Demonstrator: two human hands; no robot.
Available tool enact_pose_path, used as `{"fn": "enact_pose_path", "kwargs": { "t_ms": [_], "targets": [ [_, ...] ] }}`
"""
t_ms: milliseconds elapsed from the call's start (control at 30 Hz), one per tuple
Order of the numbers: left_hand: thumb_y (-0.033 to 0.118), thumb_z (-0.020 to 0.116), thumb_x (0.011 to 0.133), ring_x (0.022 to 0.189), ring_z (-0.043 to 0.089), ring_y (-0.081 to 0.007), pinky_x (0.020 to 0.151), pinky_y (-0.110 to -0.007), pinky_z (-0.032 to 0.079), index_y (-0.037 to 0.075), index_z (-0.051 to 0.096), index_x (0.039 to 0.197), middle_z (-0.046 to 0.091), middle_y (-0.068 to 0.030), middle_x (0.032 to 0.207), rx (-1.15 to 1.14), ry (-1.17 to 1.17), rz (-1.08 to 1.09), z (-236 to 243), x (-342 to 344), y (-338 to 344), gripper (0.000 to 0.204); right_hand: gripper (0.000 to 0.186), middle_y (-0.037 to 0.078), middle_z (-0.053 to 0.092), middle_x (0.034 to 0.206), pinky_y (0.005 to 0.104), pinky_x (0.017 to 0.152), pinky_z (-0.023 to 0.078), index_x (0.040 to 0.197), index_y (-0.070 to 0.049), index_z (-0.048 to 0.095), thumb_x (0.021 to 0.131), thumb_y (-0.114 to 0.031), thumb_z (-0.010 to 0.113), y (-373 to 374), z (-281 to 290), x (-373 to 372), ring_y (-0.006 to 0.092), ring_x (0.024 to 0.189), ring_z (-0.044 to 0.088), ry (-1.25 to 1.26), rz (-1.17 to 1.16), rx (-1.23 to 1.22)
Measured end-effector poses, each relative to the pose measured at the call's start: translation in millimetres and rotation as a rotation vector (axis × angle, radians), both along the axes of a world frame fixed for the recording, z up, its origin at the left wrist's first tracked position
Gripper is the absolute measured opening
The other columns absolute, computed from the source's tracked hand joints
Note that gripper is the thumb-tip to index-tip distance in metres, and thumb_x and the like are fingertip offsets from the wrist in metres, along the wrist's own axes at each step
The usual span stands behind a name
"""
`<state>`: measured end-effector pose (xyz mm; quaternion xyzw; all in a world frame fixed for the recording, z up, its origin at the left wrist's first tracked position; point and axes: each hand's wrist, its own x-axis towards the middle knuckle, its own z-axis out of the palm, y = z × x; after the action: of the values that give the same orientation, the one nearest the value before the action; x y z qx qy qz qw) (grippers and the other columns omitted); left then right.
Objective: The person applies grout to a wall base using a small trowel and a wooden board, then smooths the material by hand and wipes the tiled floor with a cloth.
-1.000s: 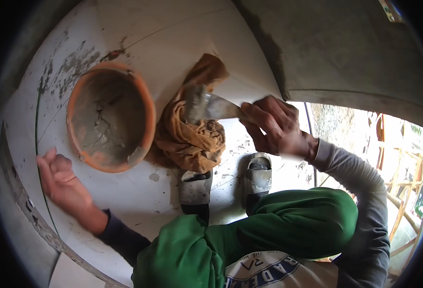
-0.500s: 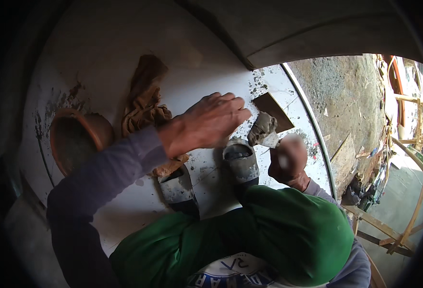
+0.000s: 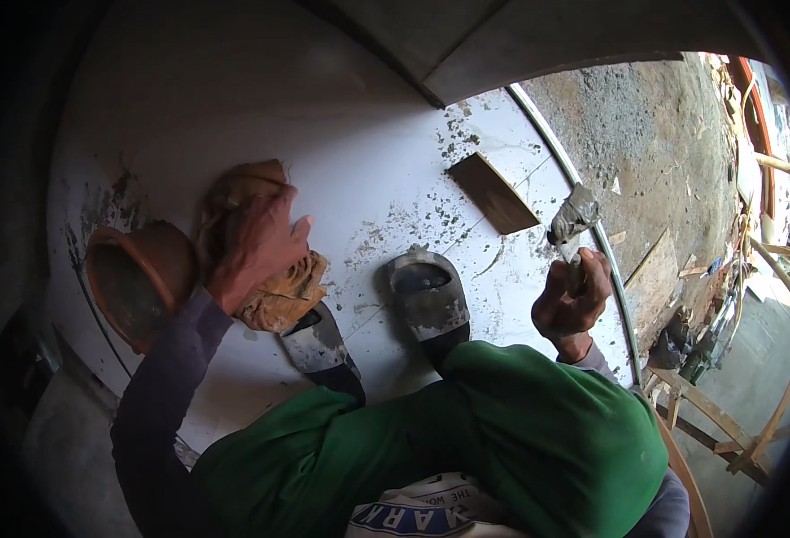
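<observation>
My left hand [image 3: 249,247] is on a crumpled brown cloth [image 3: 283,291] with its fingers bent into it. Just left of it sits an orange tub [image 3: 103,255] with grey residue inside. At the right my right hand [image 3: 572,296] grips a scraper [image 3: 574,251] by its low end; a lump of wet grey mortar [image 3: 576,211] covers the blade. A flat brown board [image 3: 493,193] lies on the speckled white tile floor [image 3: 368,152], left of that blade.
Two mortar-stained sandals [image 3: 426,300] are on my feet below my hands. A dark grey edged surface [image 3: 538,36] overhangs at the top. Beyond the tile's metal edge [image 3: 619,291], to the right, are rough gravelly ground [image 3: 646,134] and wooden poles [image 3: 776,412].
My left hand has moved left from mid-air onto the cloth. My right hand has shifted right with the loaded scraper. The view has turned, showing more of the ground at the right.
</observation>
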<state>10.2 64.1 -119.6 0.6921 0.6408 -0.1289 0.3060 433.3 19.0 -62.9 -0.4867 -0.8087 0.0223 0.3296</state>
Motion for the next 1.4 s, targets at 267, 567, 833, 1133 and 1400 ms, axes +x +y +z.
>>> {"fn": "enact_pose_path", "kwargs": {
  "t_ms": [267,567,833,1133,1400],
  "targets": [
    [0.024,0.079,0.094,0.122,0.064,-0.0295,0.104,-0.047,0.047,0.006,0.071,0.132,0.068,-0.0117,0.135,0.473,-0.592,-0.25,-2.1,167.7,44.1,0.043,0.05,0.012,0.061,0.086,0.0393,0.075,0.049,0.141,0.008,0.052,0.093,0.009,0.068,5.5,3.3,-24.8,0.0255,0.082,0.062,0.072,-0.001,0.031],
    [0.024,0.073,0.099,0.095,0.069,-0.0399,0.087,-0.048,0.054,0.001,0.067,0.109,0.07,-0.0214,0.105,-0.052,-0.826,-0.189,-22.0,146.5,54.1,0.025,0.051,0.018,0.066,0.104,0.0426,0.082,0.052,0.145,0.008,0.045,0.096,0.01,0.061,-6.5,19.8,-20.8,0.0295,0.088,0.065,0.066,-0.002,0.023],
    [0.027,0.075,0.097,0.103,0.073,-0.0291,0.085,-0.044,0.058,-0.004,0.064,0.113,0.071,-0.0175,0.111,-0.097,-0.841,0.376,30.0,-27.5,5.2,0.036,0.06,0.017,0.067,0.096,0.0423,0.068,0.05,0.147,0.003,0.048,0.089,0.011,0.064,14.7,11.4,-69.0,0.0279,0.077,0.063,0.154,0.253,-0.027],
    [0.025,0.064,0.108,0.127,0.066,-0.0249,0.115,-0.042,0.051,0.001,0.049,0.155,0.065,-0.0121,0.14,-0.232,-1.556,1.066,65.4,-56.3,-24.8,0.055,0.096,0.01,0.07,0.101,0.0376,0.062,0.051,0.16,-0.008,0.046,0.069,0.01,0.074,43.2,18.2,-149.4,0.0264,0.076,0.064,0.201,0.582,-0.059],
    [0.04,0.063,0.113,0.124,0.067,-0.0175,0.109,-0.04,0.055,0.005,0.06,0.148,0.069,-0.0039,0.137,-0.166,-1.777,1.076,65.7,-43.4,-6.3,0.049,0.027,0.012,0.071,0.087,0.0335,0.063,0.051,0.122,0.006,0.07,0.098,-0.006,0.077,43.9,40.0,-181.8,0.0225,0.071,0.066,0.469,0.642,-0.656]
  ]
}}
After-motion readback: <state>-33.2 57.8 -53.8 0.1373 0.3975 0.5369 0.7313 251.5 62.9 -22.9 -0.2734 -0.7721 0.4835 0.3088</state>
